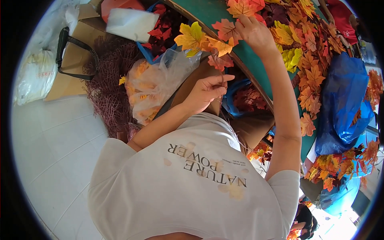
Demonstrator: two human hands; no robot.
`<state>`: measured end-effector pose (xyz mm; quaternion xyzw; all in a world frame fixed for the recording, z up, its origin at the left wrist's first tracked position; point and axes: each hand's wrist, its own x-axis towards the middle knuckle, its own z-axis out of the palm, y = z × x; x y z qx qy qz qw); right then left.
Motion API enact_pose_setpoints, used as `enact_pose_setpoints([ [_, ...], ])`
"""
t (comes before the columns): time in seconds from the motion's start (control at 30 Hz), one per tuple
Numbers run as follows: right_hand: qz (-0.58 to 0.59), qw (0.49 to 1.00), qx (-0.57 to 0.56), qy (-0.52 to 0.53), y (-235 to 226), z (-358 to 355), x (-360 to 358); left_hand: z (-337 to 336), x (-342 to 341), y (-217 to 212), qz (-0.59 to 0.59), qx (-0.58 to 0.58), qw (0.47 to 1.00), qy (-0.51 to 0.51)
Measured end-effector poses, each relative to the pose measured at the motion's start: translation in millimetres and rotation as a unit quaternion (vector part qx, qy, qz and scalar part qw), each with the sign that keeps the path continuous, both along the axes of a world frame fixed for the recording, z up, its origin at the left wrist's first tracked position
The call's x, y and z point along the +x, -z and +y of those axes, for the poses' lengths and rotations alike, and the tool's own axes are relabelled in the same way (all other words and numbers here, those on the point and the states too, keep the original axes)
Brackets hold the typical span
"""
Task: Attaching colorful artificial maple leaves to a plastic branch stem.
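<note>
Head view, only one. Left hand (207,93) pinches the thin stem of a leaf spray (220,46) between thumb and forefinger, other fingers curled loosely. Spray is up off the table (256,69), just outside its near edge, yellow leaves out to the left. Right hand (256,35) is over the tabletop inside that edge, fingers bent together at some red-orange leaves (227,32). Can't tell if it's gripping one or just touching.

Leaf heap (310,78) runs along the tabletop beyond the right forearm. Left of the near edge: clear bag (150,89) of orange leaves, bundle of dark wiry stems (114,66). Blue bag (342,104) past the heap.

Handling, my read: very light, leaves soft and floppy like cloth, stem thin and springy. Not slippery. Take it low on the stem; tugging a leaf might crease it or pull it off.

Hard to see: right fingertips partly lost among leaves, stem's lower end below the left hand, leaf joints. Leaves under the table sit in shadow; far right is cut by the rim.
</note>
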<state>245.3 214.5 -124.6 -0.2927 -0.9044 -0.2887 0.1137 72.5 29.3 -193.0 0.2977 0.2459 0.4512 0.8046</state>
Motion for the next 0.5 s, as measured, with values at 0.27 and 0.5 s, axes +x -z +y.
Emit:
enact_pose_setpoints([
  [0.27, 0.025, 0.998, 0.054, 0.016, 26, 7, 22, 2, 17, -12, 0.062, 0.061, 0.996, -0.007],
  [0.5, 0.065, 0.972, 0.027, 0.224, 22, 28, 53, -3, 18, -15, 0.037, -0.027, 0.999, -0.024],
])
